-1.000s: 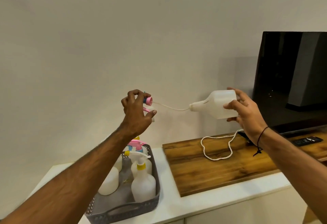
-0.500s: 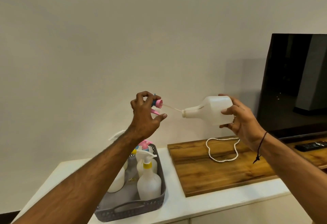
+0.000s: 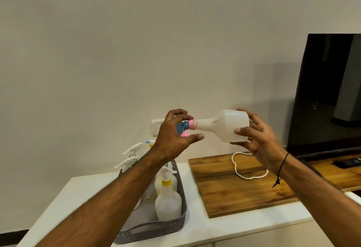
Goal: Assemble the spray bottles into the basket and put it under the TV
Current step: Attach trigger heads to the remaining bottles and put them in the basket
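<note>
In mid-air, my right hand [image 3: 257, 139] grips a white plastic bottle [image 3: 226, 124] lying on its side, neck pointing left. My left hand [image 3: 173, 135] holds a pink and blue spray head [image 3: 186, 126] whose pink collar sits against the bottle's neck; the dip tube is out of sight. Below my left forearm, a grey basket [image 3: 179, 221] on the white cabinet holds several white spray bottles, the nearest one [image 3: 168, 202] with a yellow collar. The black TV [image 3: 328, 94] stands at the right.
A wooden board [image 3: 244, 194] lies on the white cabinet top [image 3: 82, 198] under the TV, with a looped white cord [image 3: 248, 168] on it. A black remote [image 3: 347, 161] lies on the board at the far right. A wall socket [image 3: 156, 127] sits behind my left hand.
My hands have come together: the dip tube that stretched between spray head and bottle has gone into the bottle, and the pink collar now meets the neck.
</note>
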